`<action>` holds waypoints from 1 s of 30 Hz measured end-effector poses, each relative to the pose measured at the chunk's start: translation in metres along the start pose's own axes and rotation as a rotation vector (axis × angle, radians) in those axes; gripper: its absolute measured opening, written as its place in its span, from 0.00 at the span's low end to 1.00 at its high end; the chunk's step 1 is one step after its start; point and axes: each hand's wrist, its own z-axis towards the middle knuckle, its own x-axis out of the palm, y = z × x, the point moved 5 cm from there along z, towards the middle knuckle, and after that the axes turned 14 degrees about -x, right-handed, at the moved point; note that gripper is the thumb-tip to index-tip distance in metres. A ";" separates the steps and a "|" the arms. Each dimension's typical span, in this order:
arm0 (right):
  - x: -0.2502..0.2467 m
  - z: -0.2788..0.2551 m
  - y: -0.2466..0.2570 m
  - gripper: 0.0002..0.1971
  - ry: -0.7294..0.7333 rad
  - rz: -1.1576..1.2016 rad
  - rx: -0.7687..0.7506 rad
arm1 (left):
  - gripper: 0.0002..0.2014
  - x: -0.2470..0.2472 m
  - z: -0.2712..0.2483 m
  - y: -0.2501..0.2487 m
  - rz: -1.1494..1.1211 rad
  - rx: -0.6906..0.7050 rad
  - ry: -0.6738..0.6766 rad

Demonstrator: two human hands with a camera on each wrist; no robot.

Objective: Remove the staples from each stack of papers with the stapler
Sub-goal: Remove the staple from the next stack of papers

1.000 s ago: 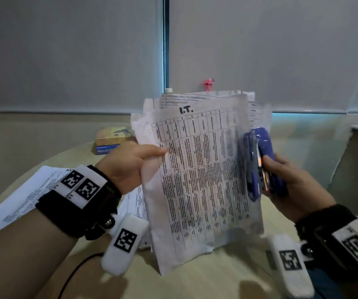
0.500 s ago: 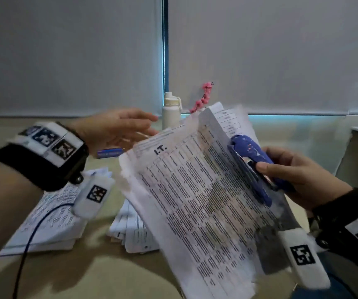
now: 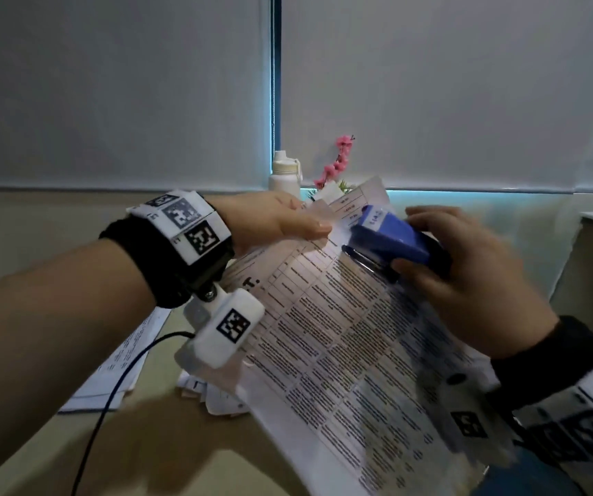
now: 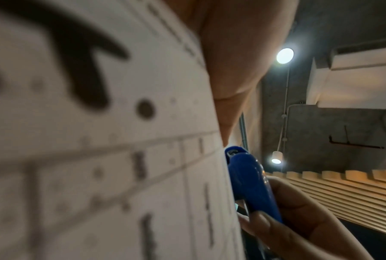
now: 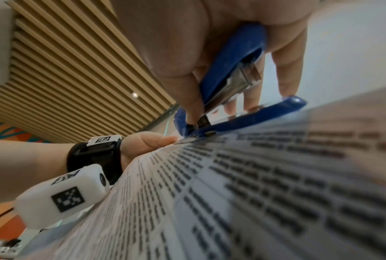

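Observation:
A stack of printed papers (image 3: 341, 338) marked "I.T." tilts in the air over the table, top corner far from me. My left hand (image 3: 280, 220) pinches that top corner, thumb on the printed face; the same papers (image 4: 98, 140) fill the left wrist view. My right hand (image 3: 466, 281) grips a blue stapler (image 3: 391, 241), its rear end against the sheet near the left thumb. In the right wrist view the stapler (image 5: 232, 84) gapes open on the papers (image 5: 254, 193), its tip meeting the sheet's corner. No staple can be made out.
More paper stacks lie on the wooden table: one at the left (image 3: 123, 370), another under the held sheets (image 3: 212, 392). A white bottle (image 3: 285, 173) and pink flowers (image 3: 336, 162) stand at the back by the window blinds. A black cable (image 3: 109, 399) hangs from my left wrist.
My left hand let go of the sheet's left edge, swung up and came back to pinch the top corner. The papers tilted over and the stapler moved up to that corner.

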 end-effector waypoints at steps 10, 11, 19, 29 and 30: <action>0.001 -0.003 0.022 0.26 -0.016 -0.151 -0.109 | 0.35 0.005 -0.002 0.000 -0.013 0.110 -0.013; 0.001 -0.002 0.024 0.26 -0.035 -0.170 -0.111 | 0.37 0.007 -0.003 -0.001 -0.018 0.124 -0.013; 0.008 -0.004 0.025 0.23 -0.064 -0.112 -0.084 | 0.30 0.011 -0.005 0.002 -0.056 0.128 0.021; 0.019 -0.005 0.023 0.23 -0.056 -0.048 -0.098 | 0.34 0.015 -0.004 0.011 0.015 0.062 0.031; 0.019 -0.005 0.021 0.22 -0.062 0.005 -0.081 | 0.29 0.014 -0.003 0.013 0.025 0.047 0.032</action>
